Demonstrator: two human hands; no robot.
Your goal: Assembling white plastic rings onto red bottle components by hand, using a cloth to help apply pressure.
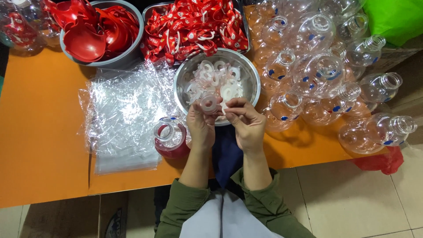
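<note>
I am holding one white plastic ring point(210, 104) at the near rim of the steel bowl point(253, 86), where more rings are lying heaped. My left hand point(201, 125) is closing thumb and fingers on the ring's lower edge; my right hand point(246, 123) is pinching a small white piece beside it, fingers curled, though I cannot tell exactly what. The ring is looking light, thin, somewhat flexible and smooth, so likely slippery; gripping across its rim seems soundest. A red-filled clear bottle point(169, 139) is standing just left of the bowl's near edge.
</note>
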